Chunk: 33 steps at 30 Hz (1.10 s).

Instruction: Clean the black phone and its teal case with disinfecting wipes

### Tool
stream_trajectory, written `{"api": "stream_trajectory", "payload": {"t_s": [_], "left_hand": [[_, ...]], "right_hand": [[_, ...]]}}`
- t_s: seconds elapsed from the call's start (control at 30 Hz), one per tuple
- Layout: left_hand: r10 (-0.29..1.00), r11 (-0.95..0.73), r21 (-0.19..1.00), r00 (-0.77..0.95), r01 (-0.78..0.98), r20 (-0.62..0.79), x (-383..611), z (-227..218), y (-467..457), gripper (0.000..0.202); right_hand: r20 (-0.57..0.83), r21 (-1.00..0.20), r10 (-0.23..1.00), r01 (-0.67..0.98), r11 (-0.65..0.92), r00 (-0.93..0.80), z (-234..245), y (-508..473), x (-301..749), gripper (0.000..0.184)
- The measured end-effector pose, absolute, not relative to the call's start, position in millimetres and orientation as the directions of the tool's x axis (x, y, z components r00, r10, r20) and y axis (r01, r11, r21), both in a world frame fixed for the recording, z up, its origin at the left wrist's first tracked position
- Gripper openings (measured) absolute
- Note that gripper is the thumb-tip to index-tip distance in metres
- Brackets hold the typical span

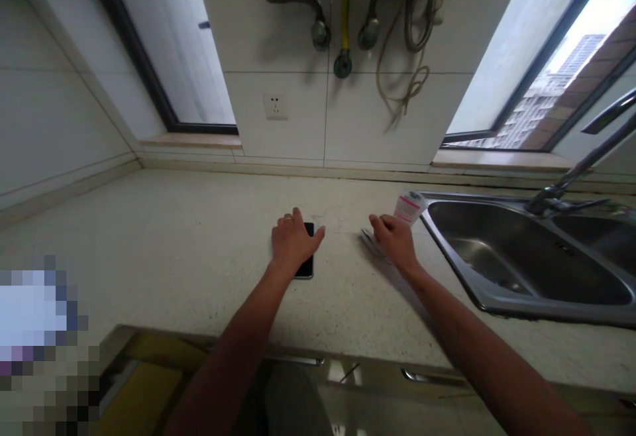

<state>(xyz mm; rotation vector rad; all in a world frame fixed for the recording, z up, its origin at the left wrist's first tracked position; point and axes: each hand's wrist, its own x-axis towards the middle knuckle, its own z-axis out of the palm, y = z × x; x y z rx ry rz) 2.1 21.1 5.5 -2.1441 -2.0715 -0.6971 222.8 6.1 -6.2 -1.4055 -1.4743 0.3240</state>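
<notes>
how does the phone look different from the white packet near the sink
The phone is dark-faced and plain, while the packet is white with pink print. The phone lies flat under the left hand; the packet shows just beyond the right hand, by the sink. The phone has a straight, clean edge, while the packet's outline is uneven. Both are partly covered by a hand.

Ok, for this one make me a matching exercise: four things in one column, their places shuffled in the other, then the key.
Things
1. phone
2. white-and-pink packet
3. steel sink
4. yellow hose

Places
A. set into the counter
B. partly under the left hand
C. up on the wall
D. at the right hand

Pairs: 1-B, 2-D, 3-A, 4-C
</notes>
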Motion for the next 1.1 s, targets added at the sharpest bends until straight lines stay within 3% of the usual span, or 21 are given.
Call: {"api": "stream_trajectory", "payload": {"t_s": [0.07,0.17,0.37,0.7,0.83,0.93,1.03,1.1], "left_hand": [[0.964,-0.010,0.192,-0.042,0.981,0.264,-4,3,24,0.100],[0.974,0.032,0.180,-0.072,0.983,0.217,-6,-3,24,0.107],[0.988,0.053,0.258,-0.088,0.965,0.129,-10,-2,26,0.087],[0.992,0.060,0.359,-0.096,0.932,0.084,-13,0,27,0.073],[0.988,0.033,0.449,-0.096,0.893,0.118,-10,2,26,0.073],[0.984,-0.026,0.591,-0.083,0.806,0.156,-8,3,28,0.073],[0.984,-0.064,0.817,-0.100,0.573,0.147,-3,1,30,0.075],[0.987,-0.045,0.932,-0.127,0.360,0.096,2,-1,30,0.080]], "right_hand": [[0.453,-0.744,0.874,0.613,0.264,0.174,-9,7,223,0.047],[0.432,-0.645,0.897,0.727,0.236,0.091,-15,7,219,0.040],[0.260,-0.493,0.965,0.862,0.115,0.020,-15,6,224,0.025],[0.198,-0.442,0.977,0.882,0.162,-0.080,-19,7,224,0.025],[0.221,-0.462,0.972,0.870,0.173,-0.076,-15,5,223,0.025],[0.260,-0.528,0.962,0.822,0.212,-0.081,-11,3,221,0.027],[0.262,-0.716,0.960,0.648,0.262,-0.098,-6,-1,214,0.031],[0.187,-0.856,0.972,0.463,0.231,-0.140,-3,-5,207,0.036]]}}
